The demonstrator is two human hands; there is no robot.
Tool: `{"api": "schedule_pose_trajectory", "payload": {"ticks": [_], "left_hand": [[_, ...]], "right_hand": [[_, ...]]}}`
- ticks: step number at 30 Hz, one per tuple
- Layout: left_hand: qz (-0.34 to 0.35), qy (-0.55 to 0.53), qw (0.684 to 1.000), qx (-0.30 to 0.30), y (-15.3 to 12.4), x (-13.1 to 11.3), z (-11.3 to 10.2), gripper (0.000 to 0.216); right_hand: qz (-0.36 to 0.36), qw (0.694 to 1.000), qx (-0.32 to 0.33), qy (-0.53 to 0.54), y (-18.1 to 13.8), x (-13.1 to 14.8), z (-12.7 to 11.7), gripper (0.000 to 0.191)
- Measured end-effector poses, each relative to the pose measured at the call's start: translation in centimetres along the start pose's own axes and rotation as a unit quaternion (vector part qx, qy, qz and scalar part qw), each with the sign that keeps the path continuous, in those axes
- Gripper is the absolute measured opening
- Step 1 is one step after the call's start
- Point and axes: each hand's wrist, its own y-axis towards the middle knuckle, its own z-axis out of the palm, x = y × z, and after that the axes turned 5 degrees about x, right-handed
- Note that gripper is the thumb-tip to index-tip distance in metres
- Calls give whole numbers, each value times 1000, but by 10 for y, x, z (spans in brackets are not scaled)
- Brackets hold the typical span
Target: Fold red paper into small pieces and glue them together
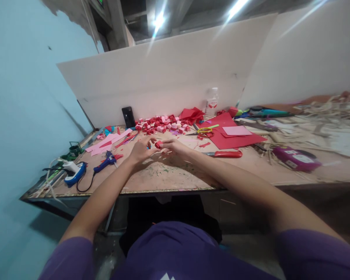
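Observation:
Over the front middle of the table, a small red paper cube (158,144) is between my two hands. My right hand (174,146) pinches it from the right with the fingertips. From the left, my left hand (140,149) reaches toward it with curved fingers apart and the thumb close under the cube; whether the thumb touches it I cannot tell. A bit of blue shows behind the left fingers. Beyond the hands lies a heap of small red and pink paper cubes (163,125). A red-handled cutter (228,154) rests right of my right hand.
Left are a blue glue gun (105,162), a power strip (76,175) and pink paper strips (111,140). A phone (128,117) leans against the board. Yellow-handled scissors (204,132), red sheets (224,140), a bottle (212,103) and a purple tape measure (296,158) are right.

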Motion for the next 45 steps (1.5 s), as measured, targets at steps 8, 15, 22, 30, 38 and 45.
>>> {"api": "schedule_pose_trajectory", "payload": {"ticks": [8,15,22,30,38,45], "left_hand": [[1,-7,997,73,-2,-2,1,30],[-2,-2,997,76,-3,-5,-1,27],[-10,13,997,73,-3,-7,-1,29],[-2,5,997,79,-2,-6,-2,35],[-21,9,995,96,-2,-12,-6,30],[-27,19,995,90,-3,-9,-4,24]], "right_hand": [[3,999,12,-38,-3,2,3,23],[8,999,-1,-40,-5,5,6,23],[7,999,-21,-34,-1,1,3,18],[11,999,-27,-35,-2,2,4,16],[8,999,-20,-39,-1,1,2,16],[10,999,-12,-41,-3,3,4,18]]}}
